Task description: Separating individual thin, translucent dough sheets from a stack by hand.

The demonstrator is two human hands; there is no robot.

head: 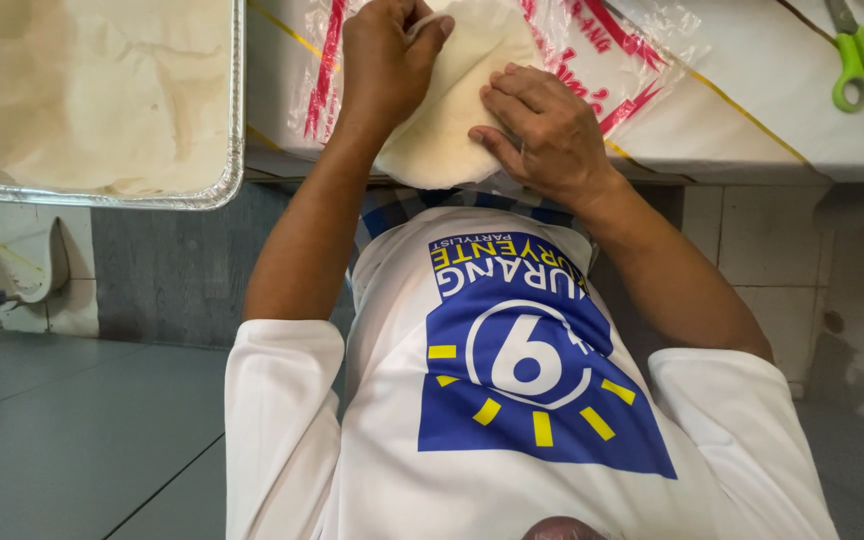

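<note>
A stack of thin, pale round wrappers (447, 125) lies at the near edge of the white counter (752, 120), on a clear plastic bag with red print (602, 55). My left hand (384, 62) pinches the top wrapper at its far edge, fingers closed on it. My right hand (544, 130) rests flat on the stack's right side and presses it down, fingers spread.
A foil tray (92, 190) lined with pale sheets sits at the left. Green-handled scissors (860, 60) lie at the far right of the counter. Below the counter are grey tiles and a grey floor (72, 430).
</note>
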